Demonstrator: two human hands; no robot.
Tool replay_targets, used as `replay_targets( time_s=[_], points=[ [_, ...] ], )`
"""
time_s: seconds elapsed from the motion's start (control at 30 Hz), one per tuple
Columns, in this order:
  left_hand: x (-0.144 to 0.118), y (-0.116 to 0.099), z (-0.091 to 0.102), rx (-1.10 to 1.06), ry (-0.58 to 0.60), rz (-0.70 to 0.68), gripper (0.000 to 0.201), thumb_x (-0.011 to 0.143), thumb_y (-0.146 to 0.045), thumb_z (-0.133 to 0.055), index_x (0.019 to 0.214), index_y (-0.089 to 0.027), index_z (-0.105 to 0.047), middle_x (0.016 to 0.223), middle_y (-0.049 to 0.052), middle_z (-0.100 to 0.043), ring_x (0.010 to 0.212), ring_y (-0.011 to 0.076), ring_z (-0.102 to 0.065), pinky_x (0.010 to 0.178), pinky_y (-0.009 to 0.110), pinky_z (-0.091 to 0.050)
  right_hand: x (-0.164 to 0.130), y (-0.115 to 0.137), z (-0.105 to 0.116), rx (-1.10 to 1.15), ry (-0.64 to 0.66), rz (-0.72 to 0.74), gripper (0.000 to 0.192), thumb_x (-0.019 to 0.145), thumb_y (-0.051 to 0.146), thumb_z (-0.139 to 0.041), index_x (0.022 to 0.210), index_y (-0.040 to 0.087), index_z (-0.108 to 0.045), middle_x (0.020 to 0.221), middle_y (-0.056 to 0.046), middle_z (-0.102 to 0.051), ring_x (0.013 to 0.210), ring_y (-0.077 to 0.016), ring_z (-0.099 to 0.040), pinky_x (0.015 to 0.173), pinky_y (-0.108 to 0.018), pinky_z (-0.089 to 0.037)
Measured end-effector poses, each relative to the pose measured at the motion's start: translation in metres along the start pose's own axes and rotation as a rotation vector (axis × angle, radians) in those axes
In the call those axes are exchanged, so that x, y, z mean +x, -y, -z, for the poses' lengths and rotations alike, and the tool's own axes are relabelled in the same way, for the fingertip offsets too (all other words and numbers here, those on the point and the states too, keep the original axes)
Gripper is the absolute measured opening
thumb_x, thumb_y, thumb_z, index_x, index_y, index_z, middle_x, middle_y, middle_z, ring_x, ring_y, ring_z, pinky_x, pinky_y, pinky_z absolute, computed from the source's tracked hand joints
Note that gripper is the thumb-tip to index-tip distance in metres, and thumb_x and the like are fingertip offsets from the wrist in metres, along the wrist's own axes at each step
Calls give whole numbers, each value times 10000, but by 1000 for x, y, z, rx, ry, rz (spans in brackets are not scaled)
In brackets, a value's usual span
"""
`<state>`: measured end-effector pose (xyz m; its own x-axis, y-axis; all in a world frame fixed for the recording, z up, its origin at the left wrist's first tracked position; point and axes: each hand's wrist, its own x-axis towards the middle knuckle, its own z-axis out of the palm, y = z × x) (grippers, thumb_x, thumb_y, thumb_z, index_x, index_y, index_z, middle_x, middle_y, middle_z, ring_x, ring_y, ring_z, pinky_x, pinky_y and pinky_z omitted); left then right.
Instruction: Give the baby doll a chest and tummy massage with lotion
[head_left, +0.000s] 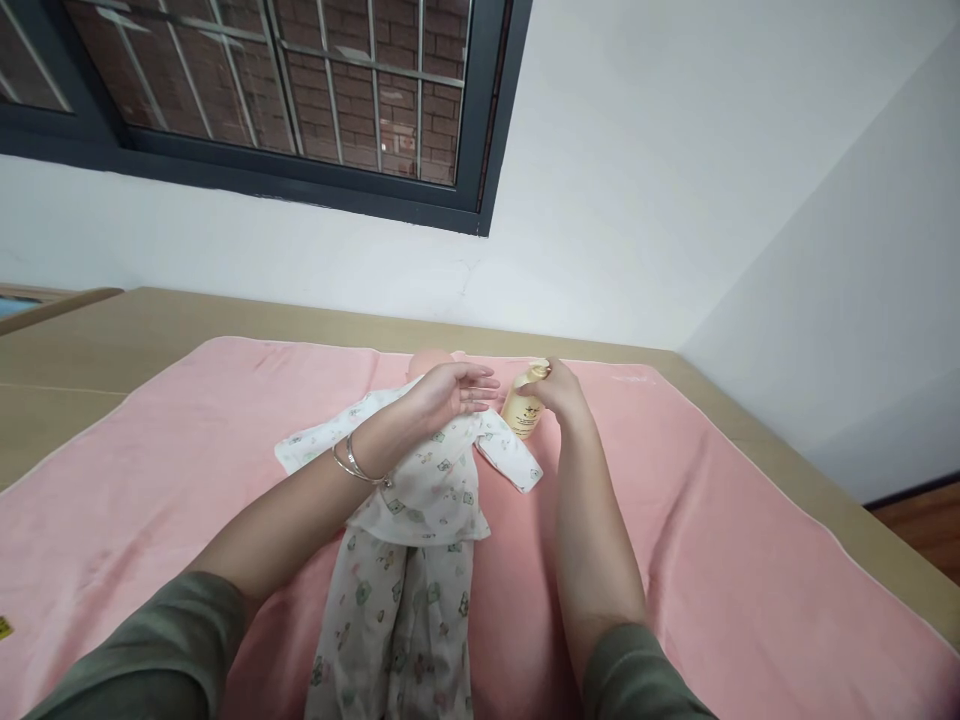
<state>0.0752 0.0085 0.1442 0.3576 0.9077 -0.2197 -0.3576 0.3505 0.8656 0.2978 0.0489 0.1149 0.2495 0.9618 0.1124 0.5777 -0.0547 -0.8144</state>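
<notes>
My right hand (560,392) is wrapped around the upper part of a pale yellow bottle (523,413) with dark print on its front; the bottle leans slightly and its top is partly covered by my fingers. Held palm-up with fingers stretched out, my left hand (456,390) hovers above the chest of a baby-sized figure, likely a doll. Its rounded pink head (429,362) shows behind my wrist, the face hidden. It wears a white printed top (431,490) and matching trousers (397,620), with the sleeves spread out to both sides.
A pink blanket (697,520) lies under the figure on a wooden surface (172,320). Beyond it rises a white wall (600,200) with a dark-framed, barred window (300,90). A small yellow item (4,628) lies at the left edge.
</notes>
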Motion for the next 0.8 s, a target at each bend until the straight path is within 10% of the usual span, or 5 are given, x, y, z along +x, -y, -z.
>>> replay_targets(
  time_s=[0.8],
  points=[
    [-1,-9,-13,51,43,-50,110,823,-156,-648,902,-129,-719,970,143,-755,857,216,-741,682,286,-600,1,-6,17,77,-85,51,440,525,289,-797,906,240,-582,947,13,-688,833,-201,-631,713,-288,-475]
  ],
)
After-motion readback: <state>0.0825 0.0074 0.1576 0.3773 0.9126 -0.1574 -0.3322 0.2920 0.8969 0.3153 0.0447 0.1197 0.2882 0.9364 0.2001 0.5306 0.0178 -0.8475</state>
